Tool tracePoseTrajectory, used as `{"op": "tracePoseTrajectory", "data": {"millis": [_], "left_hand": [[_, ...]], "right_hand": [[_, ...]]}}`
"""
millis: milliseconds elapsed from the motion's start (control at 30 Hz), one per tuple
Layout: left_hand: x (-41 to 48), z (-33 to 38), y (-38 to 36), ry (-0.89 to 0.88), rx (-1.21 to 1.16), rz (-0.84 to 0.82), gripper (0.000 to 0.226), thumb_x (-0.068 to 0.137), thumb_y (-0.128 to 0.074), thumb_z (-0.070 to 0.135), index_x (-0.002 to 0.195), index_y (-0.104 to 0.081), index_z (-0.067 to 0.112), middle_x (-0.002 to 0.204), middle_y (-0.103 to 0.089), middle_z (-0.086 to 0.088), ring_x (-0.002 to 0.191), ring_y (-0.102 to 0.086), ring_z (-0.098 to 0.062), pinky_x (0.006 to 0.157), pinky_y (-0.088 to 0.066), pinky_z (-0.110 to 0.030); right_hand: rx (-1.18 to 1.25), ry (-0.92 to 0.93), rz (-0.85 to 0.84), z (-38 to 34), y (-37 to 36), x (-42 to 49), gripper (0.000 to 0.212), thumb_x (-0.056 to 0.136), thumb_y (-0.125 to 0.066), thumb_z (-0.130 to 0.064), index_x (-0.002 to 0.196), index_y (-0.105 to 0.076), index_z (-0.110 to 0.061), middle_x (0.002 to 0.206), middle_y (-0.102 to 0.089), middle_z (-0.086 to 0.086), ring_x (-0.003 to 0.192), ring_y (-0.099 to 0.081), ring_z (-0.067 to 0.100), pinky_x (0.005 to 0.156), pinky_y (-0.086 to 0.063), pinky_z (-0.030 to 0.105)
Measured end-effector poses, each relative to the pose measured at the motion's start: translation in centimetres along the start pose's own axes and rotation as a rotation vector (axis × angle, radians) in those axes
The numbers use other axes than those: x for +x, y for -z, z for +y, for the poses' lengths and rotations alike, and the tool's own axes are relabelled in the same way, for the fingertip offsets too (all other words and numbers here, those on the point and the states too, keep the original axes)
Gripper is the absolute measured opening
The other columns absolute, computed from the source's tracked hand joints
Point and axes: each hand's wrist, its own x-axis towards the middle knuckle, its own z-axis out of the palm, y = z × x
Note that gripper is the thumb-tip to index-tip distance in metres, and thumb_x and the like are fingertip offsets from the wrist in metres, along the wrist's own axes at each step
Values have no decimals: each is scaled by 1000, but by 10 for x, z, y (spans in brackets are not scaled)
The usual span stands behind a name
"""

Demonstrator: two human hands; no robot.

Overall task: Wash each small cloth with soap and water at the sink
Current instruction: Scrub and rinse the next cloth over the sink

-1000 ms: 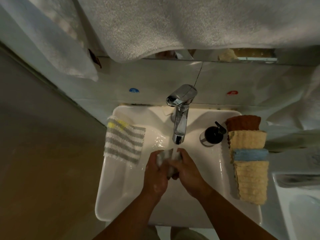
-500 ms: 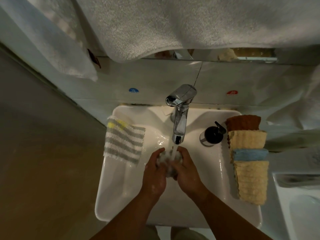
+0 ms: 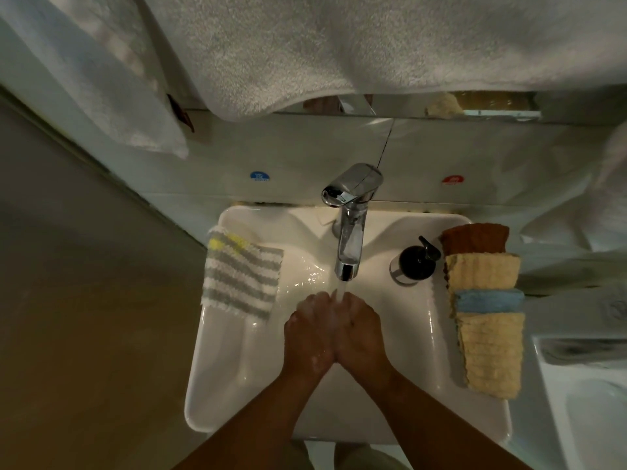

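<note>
My left hand [image 3: 307, 329] and my right hand [image 3: 361, 329] are pressed together over the white sink [image 3: 210, 368], right under the water running from the chrome faucet [image 3: 351, 228]. The small grey-and-white cloth is squeezed between them and almost wholly hidden. Both hands look wet and a little soapy. A grey-and-white striped cloth [image 3: 241, 276] with a yellow patch hangs over the sink's left rim. On the right rim lies a row of folded cloths: brown [image 3: 475, 237], yellow [image 3: 481, 269], blue [image 3: 488, 300] and a longer yellow one [image 3: 492, 354].
A black soap dispenser [image 3: 414, 261] stands right of the faucet, beside the brown cloth. A large white towel [image 3: 339, 45] hangs above, across the mirror. A second basin [image 3: 583, 401] lies at the far right. A wall runs along the left.
My hands have closed tighter around the cloth, which showed between my fingers before and is now nearly hidden. The water keeps running onto them.
</note>
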Motion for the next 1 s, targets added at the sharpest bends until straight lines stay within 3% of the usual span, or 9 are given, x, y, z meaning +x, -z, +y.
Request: {"op": "tracePoseTrajectory", "data": {"millis": [100, 200, 333, 467, 567, 667, 767, 867, 1000], "left_hand": [[12, -9, -1, 83, -173, 105, 12, 88, -70, 22, 79, -64, 17, 65, -58, 4, 50, -58, -8, 46, -41, -17], [-2, -2, -2, 108, -267, 213, 23, 102, -53, 29, 79, -57, 28, 69, -62, 6, 60, -63, -4, 59, -47, -23], [-16, 0, 0, 313, -877, 161, 28, 98, -53, 40, 124, -58, 29, 113, -68, 2, 98, -70, -15, 72, -62, -36], [-17, -10, 3, 285, -833, 166, 41, 97, -61, 38, 137, -52, 40, 130, -61, 7, 115, -64, -18, 89, -60, -45], [-15, -6, 6, 285, -862, 147, 37, 99, -58, 36, 136, -54, 41, 126, -62, 12, 110, -66, -8, 87, -61, -40], [-14, -5, 4, 290, -842, 152, 27, 103, -50, 38, 128, -58, 34, 117, -69, 2, 101, -71, -11, 83, -62, -41], [-15, -3, 3, 325, -786, 225, 27, 105, -42, 43, 116, -62, 27, 102, -73, 2, 93, -72, -13, 85, -60, -42], [-16, -3, 3, 371, -877, 258, 29, 106, -39, 40, 112, -64, 26, 99, -74, 3, 96, -72, -17, 84, -59, -38], [-15, -2, 7, 324, -913, 253, 26, 102, -43, 42, 114, -62, 29, 101, -74, 5, 97, -72, -17, 83, -60, -41]], "right_hand": [[32, 54, 4, 3, -1, 0, 24, 96, -62, -35, 73, -62, -29, 61, -56, -17, 61, -62, 0, 57, -42, 8], [172, -77, -8, -3, 2, 4, 39, 104, -55, -32, 66, -60, -29, 57, -60, -10, 55, -63, 4, 52, -43, 12], [380, -243, -42, -4, 4, 11, 26, 106, -45, -31, 90, -64, -27, 83, -70, -1, 77, -68, 17, 63, -56, 33], [495, -215, -122, -3, 12, 1, 18, 105, -50, -31, 115, -60, -42, 101, -71, -13, 87, -67, 5, 64, -48, 16], [529, -122, -102, -1, 6, -5, 18, 104, -51, -40, 120, -58, -43, 106, -70, -14, 95, -68, 5, 70, -54, 18], [390, -1, -100, -4, -1, -5, 30, 102, -40, -52, 115, -61, -35, 104, -69, -4, 93, -68, 13, 79, -58, 35], [-37, 203, -65, -8, -5, 0, 51, 100, -28, -40, 114, -65, -8, 108, -67, 10, 98, -65, 27, 86, -54, 44], [-442, 540, -69, -6, -6, 9, 34, 99, -40, -26, 117, -62, -8, 113, -62, 10, 86, -65, 28, 73, -58, 45], [-252, 582, 60, -4, -7, 18, 24, 107, -45, -21, 110, -62, -5, 103, -65, 9, 79, -66, 23, 67, -59, 38]]}}
